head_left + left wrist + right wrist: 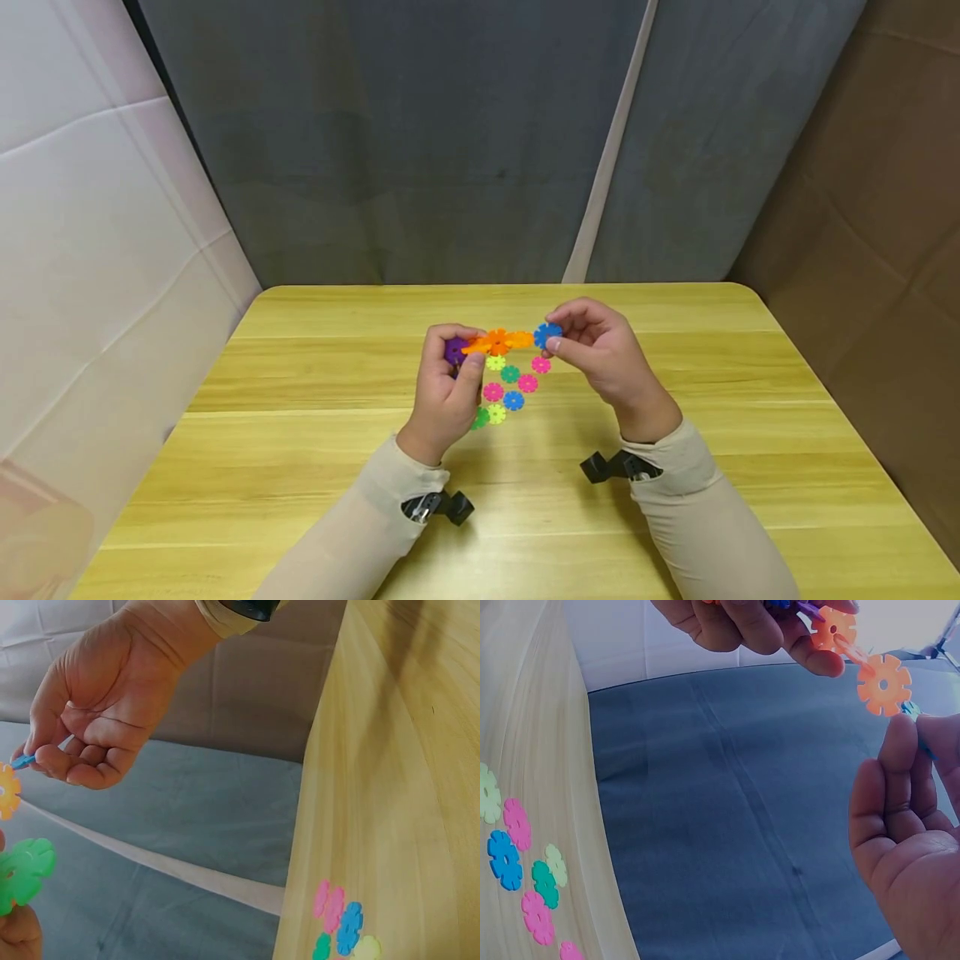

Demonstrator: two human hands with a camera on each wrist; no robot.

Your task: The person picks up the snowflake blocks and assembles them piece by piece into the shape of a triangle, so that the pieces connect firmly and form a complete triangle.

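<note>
Head view: both hands raised just above a yellow wooden table (300, 392).
Left hand (442, 392): fingers curled round a joined cluster of purple and orange plastic snowflake discs (491, 342).
Right hand (600, 354): fingertips pinching a blue plastic snowflake disc (547, 335), touching the cluster's orange end.
Loose discs (510, 387): pink, green, blue and yellow pieces lying flat on the table, below the hands.
</note>
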